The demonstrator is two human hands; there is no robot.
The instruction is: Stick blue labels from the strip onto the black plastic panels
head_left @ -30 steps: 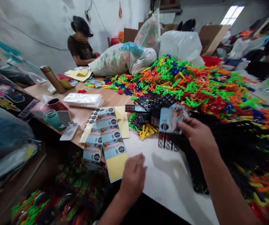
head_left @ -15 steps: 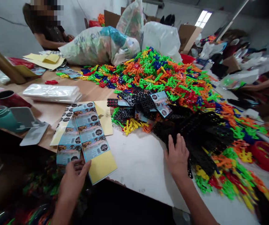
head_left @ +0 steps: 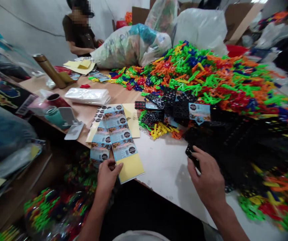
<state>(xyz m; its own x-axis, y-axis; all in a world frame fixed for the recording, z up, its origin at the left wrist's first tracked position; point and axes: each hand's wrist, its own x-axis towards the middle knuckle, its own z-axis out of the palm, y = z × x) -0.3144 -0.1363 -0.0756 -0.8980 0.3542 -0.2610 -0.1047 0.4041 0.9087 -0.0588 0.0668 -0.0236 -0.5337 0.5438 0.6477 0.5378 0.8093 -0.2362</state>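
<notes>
My left hand pinches the lower edge of a strip of blue printed labels on yellow backing that hangs over the table's near edge. My right hand grips a flat black plastic piece at the near edge of a heap of black pieces. A loose blue label lies on top of that black heap. Behind it spreads a big pile of coloured plastic pieces in green, orange, red and blue.
A person sits at the table's far left corner. Stuffed plastic bags stand behind the pile. A clear bag stack, a teal cup, a gold cylinder and yellow sheets lie on the left.
My right hand has let the blue label go onto the black heap, come down and taken a black piece. My left hand moved left along the label strip and now pinches its lower end.
</notes>
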